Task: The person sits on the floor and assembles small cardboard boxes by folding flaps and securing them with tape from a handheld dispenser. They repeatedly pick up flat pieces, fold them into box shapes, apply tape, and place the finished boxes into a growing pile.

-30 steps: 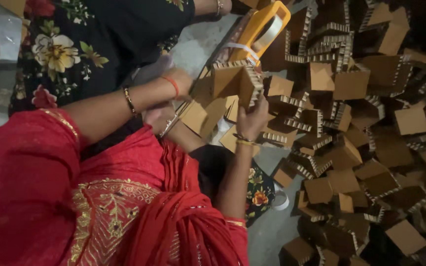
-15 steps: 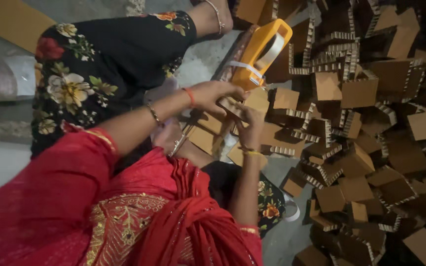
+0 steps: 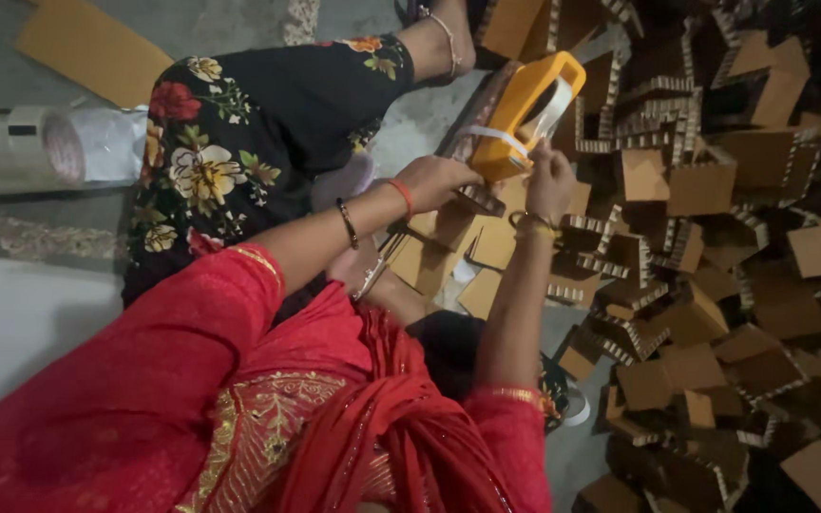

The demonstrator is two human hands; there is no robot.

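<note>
Fingers of the left hand (image 3: 441, 180) curl shut on the near end of the orange tape dispenser (image 3: 525, 112), and the right hand (image 3: 551, 182) pinches the white tape strip at its side. Half a second ago both hands were lower, over the folded cardboard pieces (image 3: 448, 249); now they have risen to the dispenser. Its long axis slants up and right, far end toward the cardboard corner pile (image 3: 715, 285).
</note>
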